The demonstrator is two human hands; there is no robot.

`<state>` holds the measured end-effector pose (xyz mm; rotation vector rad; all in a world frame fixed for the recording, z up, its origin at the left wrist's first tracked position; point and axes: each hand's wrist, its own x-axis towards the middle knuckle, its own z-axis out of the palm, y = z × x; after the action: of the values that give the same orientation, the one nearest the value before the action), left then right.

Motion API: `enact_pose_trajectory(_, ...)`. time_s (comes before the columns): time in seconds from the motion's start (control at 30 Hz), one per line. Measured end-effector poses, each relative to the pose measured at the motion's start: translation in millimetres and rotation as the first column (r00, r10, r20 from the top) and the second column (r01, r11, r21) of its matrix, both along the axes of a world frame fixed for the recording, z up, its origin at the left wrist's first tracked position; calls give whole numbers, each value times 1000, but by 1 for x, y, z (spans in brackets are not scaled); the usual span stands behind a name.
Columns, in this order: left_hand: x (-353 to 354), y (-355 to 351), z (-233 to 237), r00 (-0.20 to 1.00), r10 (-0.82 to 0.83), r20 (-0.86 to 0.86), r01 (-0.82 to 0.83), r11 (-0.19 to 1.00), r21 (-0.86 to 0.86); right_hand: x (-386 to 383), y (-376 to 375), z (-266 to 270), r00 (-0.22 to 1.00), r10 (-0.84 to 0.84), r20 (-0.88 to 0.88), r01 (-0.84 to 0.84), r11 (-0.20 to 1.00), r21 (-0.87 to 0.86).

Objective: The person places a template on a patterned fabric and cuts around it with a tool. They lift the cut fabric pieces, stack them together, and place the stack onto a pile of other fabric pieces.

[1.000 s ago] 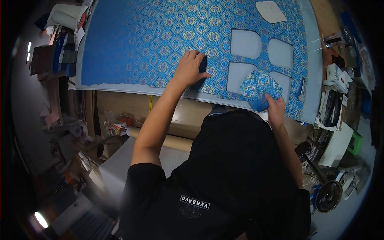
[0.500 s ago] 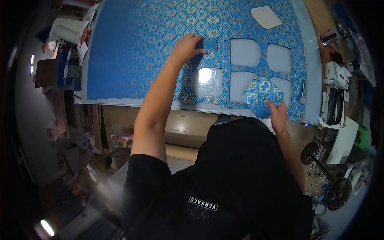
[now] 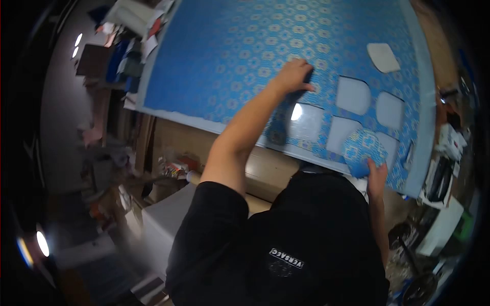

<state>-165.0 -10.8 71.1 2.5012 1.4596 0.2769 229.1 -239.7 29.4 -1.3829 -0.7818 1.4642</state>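
A large blue patterned fabric sheet point(image 3: 245, 56) is spread over the table, with several rounded cut-outs showing the pale surface beneath. My left hand point(image 3: 295, 76) is low over the sheet, left of the upper cut-outs, with thumb and fingers apart and a dark shadow between them. My right hand point(image 3: 376, 176) pinches the lower edge of a cut fabric piece point(image 3: 363, 148), patterned like the sheet. That piece overlaps the lower cut-outs near the table's front edge. The view is blurred by motion.
A pale template-like piece point(image 3: 383, 57) lies on the fabric at the upper right. A slim tool point(image 3: 410, 154) rests near the right edge. Boxes and black items point(image 3: 440, 178) crowd the right side. Rolls point(image 3: 275, 171) are below the table's front edge.
The view has swung, so the table appears shifted right and lower. My left fingers have come away from the fabric edge they were at. My right hand still holds the cut piece.
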Motion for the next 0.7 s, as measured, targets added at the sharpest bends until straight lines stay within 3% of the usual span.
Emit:
enact_pose_trajectory(0.37, 7, 11, -4, 998, -7, -61, 7, 1000, 4, 7, 2, -12, 999, 9, -46, -8, 999, 34)
enact_pose_trajectory(0.57, 10, 4, 1, 999, -53, -5, 53, 999, -7, 3, -2, -2, 994, -68, 84, 69, 998, -8)
enact_pose_trajectory(0.7, 8, -4, 7, 996, -88, -26, 87, 995, -49, -3, -2, 4, 997, -26, 74, 28, 999, -32)
